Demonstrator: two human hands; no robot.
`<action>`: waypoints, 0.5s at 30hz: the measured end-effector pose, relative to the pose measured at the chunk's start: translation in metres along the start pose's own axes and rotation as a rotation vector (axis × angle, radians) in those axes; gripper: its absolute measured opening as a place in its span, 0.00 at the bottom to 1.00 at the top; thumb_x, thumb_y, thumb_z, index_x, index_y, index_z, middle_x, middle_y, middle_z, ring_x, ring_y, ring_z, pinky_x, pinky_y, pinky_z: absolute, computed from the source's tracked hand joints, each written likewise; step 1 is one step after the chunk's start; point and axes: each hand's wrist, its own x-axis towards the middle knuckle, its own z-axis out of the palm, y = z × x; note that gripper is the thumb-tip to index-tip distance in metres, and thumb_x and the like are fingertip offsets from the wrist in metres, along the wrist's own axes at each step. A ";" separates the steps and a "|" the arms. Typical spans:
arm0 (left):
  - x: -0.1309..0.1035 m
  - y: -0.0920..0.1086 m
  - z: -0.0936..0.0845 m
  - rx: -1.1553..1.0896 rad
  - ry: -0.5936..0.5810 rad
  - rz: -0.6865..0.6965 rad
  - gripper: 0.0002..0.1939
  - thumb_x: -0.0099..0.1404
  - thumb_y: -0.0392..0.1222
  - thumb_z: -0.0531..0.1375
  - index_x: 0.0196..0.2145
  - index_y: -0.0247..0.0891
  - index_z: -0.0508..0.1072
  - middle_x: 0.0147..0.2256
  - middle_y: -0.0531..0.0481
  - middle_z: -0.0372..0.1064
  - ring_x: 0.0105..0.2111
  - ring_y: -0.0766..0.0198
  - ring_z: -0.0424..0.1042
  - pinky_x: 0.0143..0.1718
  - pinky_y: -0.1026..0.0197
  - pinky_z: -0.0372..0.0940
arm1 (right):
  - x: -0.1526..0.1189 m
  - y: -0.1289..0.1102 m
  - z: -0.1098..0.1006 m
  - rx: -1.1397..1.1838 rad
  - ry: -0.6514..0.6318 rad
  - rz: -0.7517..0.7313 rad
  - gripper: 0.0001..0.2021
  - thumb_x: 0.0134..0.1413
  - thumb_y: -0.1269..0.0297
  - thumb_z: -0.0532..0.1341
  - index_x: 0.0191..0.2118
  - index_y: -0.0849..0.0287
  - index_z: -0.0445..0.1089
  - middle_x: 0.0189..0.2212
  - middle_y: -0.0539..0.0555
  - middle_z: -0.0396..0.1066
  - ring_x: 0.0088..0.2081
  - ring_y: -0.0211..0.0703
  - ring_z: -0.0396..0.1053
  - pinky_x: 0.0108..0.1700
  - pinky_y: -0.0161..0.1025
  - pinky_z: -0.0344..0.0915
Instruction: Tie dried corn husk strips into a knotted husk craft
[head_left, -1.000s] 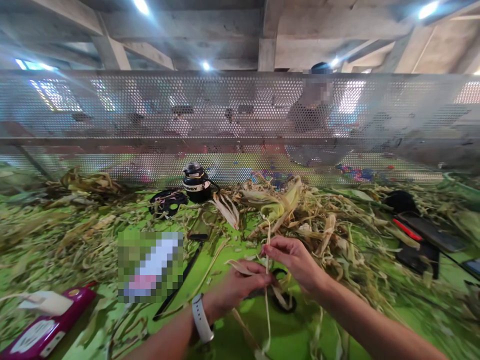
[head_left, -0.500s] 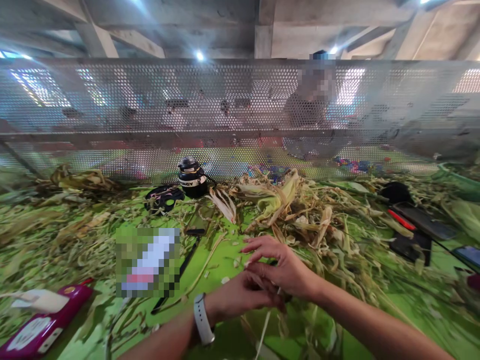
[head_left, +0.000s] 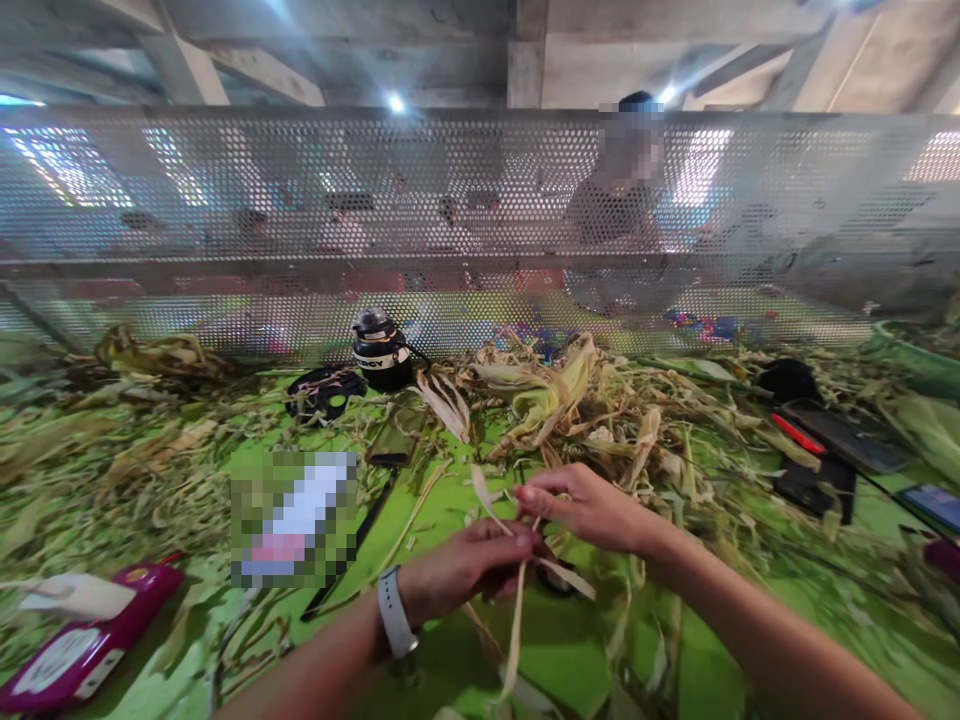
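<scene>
Pale corn husk strips (head_left: 516, 630) cross between my two hands at the lower middle of the view. My left hand (head_left: 469, 562), with a white watch on its wrist, pinches them where they meet. From the right, my right hand (head_left: 589, 505) bends over the same spot, its thumb and fingertips closed at the strips. One strip end sticks up past the left fingers, one points right, and a long one hangs down. A small dark round object (head_left: 555, 578) lies partly hidden just under the hands.
Heaps of dry husk (head_left: 562, 395) cover much of the green table. A black jug (head_left: 382, 362) stands before a perforated metal panel (head_left: 465, 180), with a person behind it. Left lies a purple device (head_left: 90, 640) with a white plug; right, a phone (head_left: 934, 508) and a black pouch (head_left: 821, 485).
My right hand's spread fingers have drawn in to a pinch. My left hand has turned and shifted slightly, and the crossed husk strips now show between the hands.
</scene>
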 end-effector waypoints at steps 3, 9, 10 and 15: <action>0.001 0.005 -0.002 -0.056 0.044 0.027 0.27 0.56 0.62 0.57 0.29 0.32 0.78 0.16 0.57 0.50 0.17 0.72 0.45 0.19 0.64 0.38 | -0.001 0.000 -0.010 -0.074 -0.004 -0.040 0.20 0.60 0.54 0.52 0.23 0.61 0.70 0.21 0.48 0.63 0.25 0.36 0.60 0.28 0.31 0.57; 0.002 0.000 -0.002 -0.007 0.139 0.084 0.20 0.53 0.55 0.63 0.23 0.32 0.77 0.13 0.59 0.46 0.16 0.73 0.42 0.19 0.64 0.36 | 0.004 0.005 -0.008 -0.149 0.093 -0.073 0.18 0.59 0.54 0.54 0.23 0.60 0.65 0.22 0.47 0.60 0.25 0.34 0.57 0.27 0.31 0.56; 0.003 -0.001 -0.002 -0.006 0.150 0.091 0.19 0.53 0.55 0.63 0.23 0.32 0.77 0.13 0.58 0.48 0.16 0.73 0.43 0.19 0.64 0.37 | 0.005 0.006 -0.007 -0.174 0.107 -0.085 0.18 0.59 0.54 0.54 0.23 0.60 0.64 0.22 0.47 0.59 0.25 0.34 0.57 0.27 0.31 0.55; 0.004 -0.004 -0.003 -0.076 0.210 0.118 0.19 0.52 0.54 0.64 0.24 0.31 0.77 0.17 0.52 0.62 0.16 0.74 0.46 0.19 0.64 0.41 | 0.005 0.008 -0.009 -0.302 0.028 -0.220 0.22 0.62 0.54 0.50 0.20 0.59 0.62 0.21 0.48 0.58 0.26 0.36 0.57 0.30 0.33 0.55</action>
